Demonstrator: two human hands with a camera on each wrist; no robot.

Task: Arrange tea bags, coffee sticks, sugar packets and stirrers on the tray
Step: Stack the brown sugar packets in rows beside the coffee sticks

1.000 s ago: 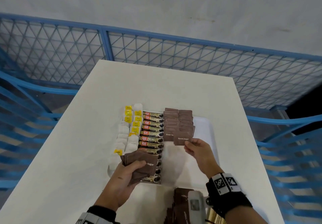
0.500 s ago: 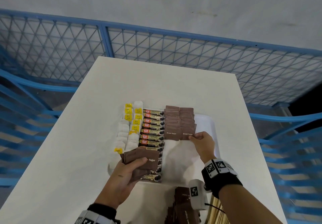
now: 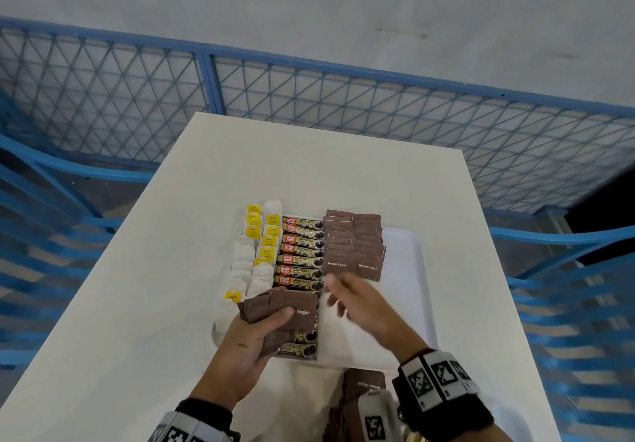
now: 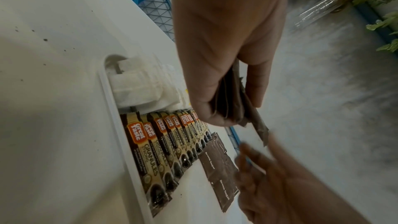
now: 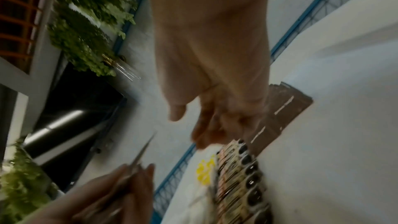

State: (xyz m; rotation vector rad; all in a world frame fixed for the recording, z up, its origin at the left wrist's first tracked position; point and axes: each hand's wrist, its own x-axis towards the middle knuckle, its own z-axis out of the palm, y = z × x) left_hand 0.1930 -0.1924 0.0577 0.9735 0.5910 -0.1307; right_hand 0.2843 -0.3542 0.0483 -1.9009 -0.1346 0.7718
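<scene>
The right hand (image 3: pixel 360 300) is empty, its fingers loosely spread and motion-blurred, hanging just above the flat white plastic tray (image 3: pixel 405 263) on the side nearest the person. Half a second ago its fingertips were at the near right-hand brown paper sugar packet; now that packet lies flat at the near end of the two overlapping rows of brown sugar packets (image 3: pixel 354 245), and the hand has come back toward the left hand. In my judgement one more packet is placed and the hand is coming for the next.

The left hand (image 3: pixel 247 342) is clamped on a fanned bundle of brown sugar packets (image 3: pixel 285 307), thumb across the top one, above the tray's near left part. Its pose matches the earlier pictures; the head camera has dipped slightly.

Left of the laid sugar rows, touching them, runs a column of gold-and-brown coffee sticks (image 3: pixel 300 259) with red labels, reaching to the tray's near edge. Left of those lie white tea bags (image 3: pixel 247 266) with yellow tags, in two loose columns at the tray's left rim. The tray's right part is bare.

The tray sits on a white desk (image 3: pixel 165 269). Near its front edge lies a further heap of brown packets (image 3: pixel 360 386), partly hidden by the wrist camera. No stirrers can be made out with certainty.
</scene>
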